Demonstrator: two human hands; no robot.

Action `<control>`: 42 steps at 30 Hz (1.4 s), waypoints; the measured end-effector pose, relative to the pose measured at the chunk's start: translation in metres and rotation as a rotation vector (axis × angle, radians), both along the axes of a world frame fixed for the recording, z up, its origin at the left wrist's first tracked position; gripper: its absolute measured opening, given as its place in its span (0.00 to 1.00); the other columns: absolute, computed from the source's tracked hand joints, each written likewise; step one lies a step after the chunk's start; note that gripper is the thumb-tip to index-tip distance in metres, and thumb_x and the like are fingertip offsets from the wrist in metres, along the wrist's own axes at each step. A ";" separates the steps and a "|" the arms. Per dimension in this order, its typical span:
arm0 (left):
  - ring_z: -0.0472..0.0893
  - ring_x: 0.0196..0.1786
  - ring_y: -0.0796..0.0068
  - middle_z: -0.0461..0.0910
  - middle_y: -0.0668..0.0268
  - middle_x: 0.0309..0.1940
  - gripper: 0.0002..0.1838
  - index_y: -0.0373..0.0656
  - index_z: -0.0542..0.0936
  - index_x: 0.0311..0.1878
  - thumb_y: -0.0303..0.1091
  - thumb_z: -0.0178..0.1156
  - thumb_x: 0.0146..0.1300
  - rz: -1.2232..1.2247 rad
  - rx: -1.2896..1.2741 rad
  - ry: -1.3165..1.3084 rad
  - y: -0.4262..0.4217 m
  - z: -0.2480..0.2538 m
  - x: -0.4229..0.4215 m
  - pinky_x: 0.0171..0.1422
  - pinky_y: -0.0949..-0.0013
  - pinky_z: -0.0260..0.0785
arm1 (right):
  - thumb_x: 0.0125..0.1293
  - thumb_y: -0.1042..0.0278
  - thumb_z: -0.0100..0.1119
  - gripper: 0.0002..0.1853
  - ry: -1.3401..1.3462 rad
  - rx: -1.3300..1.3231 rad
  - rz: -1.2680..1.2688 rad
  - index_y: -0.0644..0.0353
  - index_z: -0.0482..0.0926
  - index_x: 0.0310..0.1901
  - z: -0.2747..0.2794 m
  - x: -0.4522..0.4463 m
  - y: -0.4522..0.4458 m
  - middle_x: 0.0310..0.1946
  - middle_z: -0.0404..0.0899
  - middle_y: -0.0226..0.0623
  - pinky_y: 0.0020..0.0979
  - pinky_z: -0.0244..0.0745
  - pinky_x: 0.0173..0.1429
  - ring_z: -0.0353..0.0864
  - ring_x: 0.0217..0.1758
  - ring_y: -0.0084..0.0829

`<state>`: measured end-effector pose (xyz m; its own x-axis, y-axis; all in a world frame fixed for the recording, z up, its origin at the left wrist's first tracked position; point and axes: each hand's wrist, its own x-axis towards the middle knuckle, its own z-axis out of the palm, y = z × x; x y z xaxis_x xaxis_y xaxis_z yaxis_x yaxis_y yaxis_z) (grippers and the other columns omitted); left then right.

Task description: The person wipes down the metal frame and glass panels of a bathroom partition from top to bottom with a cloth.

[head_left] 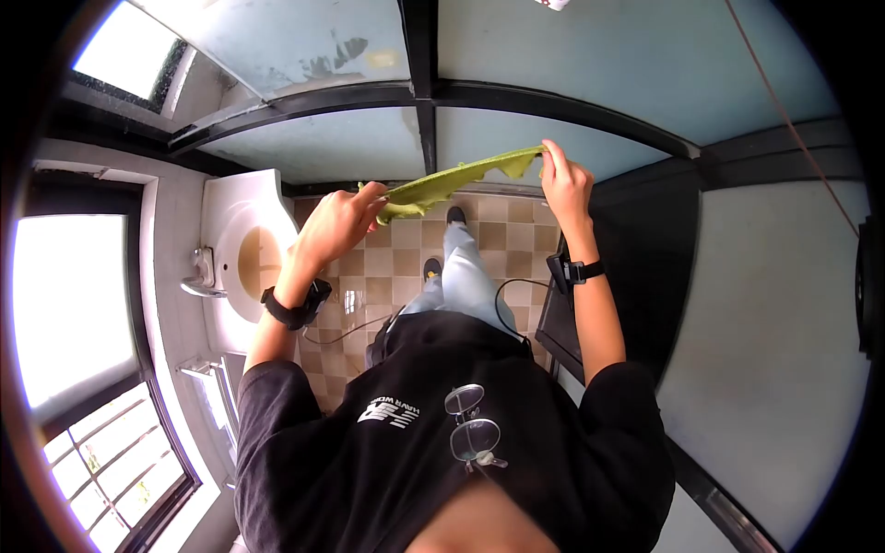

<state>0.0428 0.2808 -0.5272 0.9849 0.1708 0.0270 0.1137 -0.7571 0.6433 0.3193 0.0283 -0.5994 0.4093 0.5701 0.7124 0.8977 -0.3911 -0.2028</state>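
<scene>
A green cloth (461,177) is stretched between my two hands, out in front of my body, with its lower edge hanging in ragged folds. My left hand (336,226) grips its left end, thumb and fingers pinched together. The other end is pinched in my right hand (567,184), which is raised a little higher than the left. Both wrists wear black straps with small devices on them.
To the left is a white washbasin (281,221) with a metal faucet (201,275), beside a window (74,304). Frosted panels in black frames (424,92) stand ahead. A dark cabinet-like surface (636,267) is at the right. Checkered tiles (383,267) cover the floor.
</scene>
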 end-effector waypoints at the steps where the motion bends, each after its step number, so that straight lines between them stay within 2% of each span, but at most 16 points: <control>1: 0.85 0.26 0.58 0.81 0.59 0.20 0.08 0.40 0.76 0.49 0.30 0.56 0.69 0.016 -0.013 0.011 -0.001 0.000 0.002 0.32 0.63 0.75 | 0.61 0.76 0.65 0.11 -0.003 -0.001 -0.008 0.58 0.82 0.46 -0.002 0.001 -0.003 0.19 0.79 0.39 0.36 0.70 0.24 0.79 0.19 0.39; 5: 0.84 0.22 0.62 0.80 0.60 0.17 0.07 0.41 0.78 0.47 0.30 0.56 0.69 0.068 -0.099 0.118 -0.011 0.014 0.020 0.28 0.65 0.74 | 0.62 0.77 0.64 0.11 0.081 -0.017 -0.093 0.58 0.82 0.46 -0.007 0.011 -0.019 0.19 0.79 0.39 0.36 0.71 0.23 0.79 0.19 0.38; 7: 0.83 0.20 0.65 0.79 0.59 0.16 0.08 0.41 0.79 0.48 0.28 0.55 0.69 0.049 -0.083 0.039 -0.015 0.006 0.030 0.27 0.67 0.74 | 0.62 0.77 0.63 0.11 0.147 0.022 -0.095 0.59 0.82 0.47 -0.008 0.019 -0.023 0.19 0.79 0.38 0.36 0.71 0.23 0.80 0.19 0.38; 9: 0.84 0.22 0.64 0.79 0.60 0.16 0.11 0.40 0.79 0.51 0.25 0.55 0.67 0.136 -0.124 -0.178 -0.022 0.002 0.046 0.28 0.67 0.75 | 0.63 0.80 0.60 0.12 -0.018 0.200 -0.011 0.62 0.80 0.48 -0.001 0.031 -0.023 0.23 0.81 0.40 0.35 0.74 0.26 0.82 0.23 0.38; 10: 0.85 0.27 0.62 0.82 0.55 0.24 0.13 0.38 0.78 0.52 0.22 0.54 0.65 0.147 -0.069 -0.276 -0.023 -0.007 0.055 0.31 0.67 0.77 | 0.63 0.80 0.60 0.12 -0.022 0.200 -0.012 0.62 0.80 0.48 0.003 0.037 -0.024 0.23 0.81 0.40 0.35 0.74 0.26 0.82 0.23 0.38; 11: 0.85 0.27 0.62 0.82 0.55 0.24 0.13 0.38 0.78 0.52 0.22 0.54 0.65 0.149 -0.069 -0.276 -0.027 -0.007 0.064 0.31 0.67 0.77 | 0.63 0.81 0.59 0.13 -0.030 0.202 -0.006 0.63 0.79 0.49 0.005 0.043 -0.026 0.27 0.82 0.42 0.36 0.76 0.29 0.83 0.26 0.40; 13: 0.88 0.38 0.65 0.85 0.53 0.37 0.16 0.36 0.76 0.56 0.19 0.52 0.66 0.193 -0.067 -0.350 -0.037 -0.008 0.086 0.42 0.68 0.82 | 0.63 0.82 0.57 0.14 -0.045 0.208 0.009 0.64 0.78 0.51 0.004 0.059 -0.023 0.31 0.82 0.44 0.37 0.77 0.32 0.84 0.29 0.42; 15: 0.87 0.44 0.60 0.83 0.50 0.43 0.18 0.36 0.74 0.59 0.20 0.53 0.66 0.223 -0.158 -0.329 -0.046 -0.015 0.109 0.46 0.65 0.82 | 0.63 0.82 0.57 0.17 -0.010 0.229 -0.070 0.66 0.76 0.55 -0.002 0.076 -0.020 0.36 0.82 0.48 0.39 0.79 0.37 0.83 0.35 0.47; 16: 0.86 0.46 0.57 0.83 0.48 0.45 0.19 0.36 0.73 0.60 0.20 0.53 0.66 0.251 -0.105 -0.358 -0.048 -0.024 0.122 0.48 0.64 0.82 | 0.64 0.80 0.57 0.19 0.063 0.229 -0.083 0.66 0.75 0.58 -0.008 0.083 -0.018 0.43 0.81 0.53 0.42 0.78 0.46 0.83 0.44 0.51; 19: 0.82 0.52 0.46 0.79 0.43 0.51 0.24 0.35 0.68 0.65 0.21 0.53 0.65 0.223 0.010 -0.409 -0.050 -0.061 0.163 0.54 0.57 0.79 | 0.61 0.79 0.58 0.29 0.044 0.145 -0.111 0.67 0.65 0.66 -0.028 0.104 -0.012 0.54 0.74 0.60 0.45 0.74 0.60 0.76 0.56 0.57; 21: 0.78 0.52 0.42 0.77 0.40 0.52 0.28 0.31 0.65 0.67 0.21 0.54 0.63 0.176 0.400 -0.505 -0.045 -0.085 0.198 0.57 0.54 0.75 | 0.60 0.77 0.59 0.32 -0.050 0.041 -0.141 0.68 0.63 0.67 -0.044 0.118 -0.006 0.58 0.70 0.59 0.47 0.68 0.66 0.71 0.62 0.57; 22: 0.75 0.53 0.42 0.76 0.41 0.50 0.30 0.28 0.63 0.68 0.22 0.55 0.61 0.148 0.454 -0.487 -0.040 -0.098 0.216 0.58 0.53 0.72 | 0.60 0.74 0.59 0.32 -0.042 -0.028 -0.156 0.71 0.63 0.67 -0.054 0.125 -0.002 0.58 0.68 0.59 0.49 0.63 0.69 0.68 0.64 0.57; 26: 0.75 0.54 0.50 0.76 0.47 0.50 0.30 0.30 0.68 0.66 0.34 0.59 0.63 0.175 0.820 -0.561 -0.024 -0.145 0.269 0.62 0.57 0.69 | 0.64 0.65 0.58 0.29 -0.111 -0.017 -0.211 0.69 0.66 0.65 -0.095 0.146 0.018 0.55 0.69 0.56 0.53 0.61 0.70 0.67 0.63 0.58; 30: 0.75 0.55 0.48 0.75 0.49 0.56 0.28 0.33 0.71 0.64 0.36 0.60 0.63 0.163 0.847 -0.655 -0.015 -0.178 0.280 0.62 0.53 0.68 | 0.63 0.59 0.59 0.28 -0.157 0.050 -0.168 0.67 0.71 0.61 -0.117 0.143 0.032 0.51 0.70 0.52 0.54 0.62 0.67 0.69 0.58 0.53; 35: 0.77 0.49 0.49 0.77 0.52 0.53 0.26 0.36 0.74 0.62 0.35 0.61 0.60 0.216 0.860 -0.777 -0.012 -0.193 0.288 0.58 0.55 0.69 | 0.67 0.53 0.52 0.26 -0.321 0.198 -0.219 0.66 0.73 0.58 -0.148 0.162 0.047 0.49 0.71 0.50 0.59 0.60 0.65 0.71 0.55 0.52; 42: 0.75 0.36 0.59 0.80 0.56 0.44 0.19 0.41 0.83 0.52 0.38 0.55 0.61 0.358 0.951 -1.072 -0.003 -0.220 0.310 0.45 0.63 0.66 | 0.70 0.50 0.46 0.24 -0.587 0.418 -0.211 0.64 0.78 0.52 -0.169 0.193 0.060 0.44 0.72 0.44 0.53 0.62 0.61 0.71 0.50 0.45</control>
<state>0.3527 0.2778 -0.7471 0.3327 -0.1034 0.9373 0.1831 -0.9680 -0.1718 0.5123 0.0879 -0.7687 -0.0338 0.1555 0.9873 0.8185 -0.5626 0.1167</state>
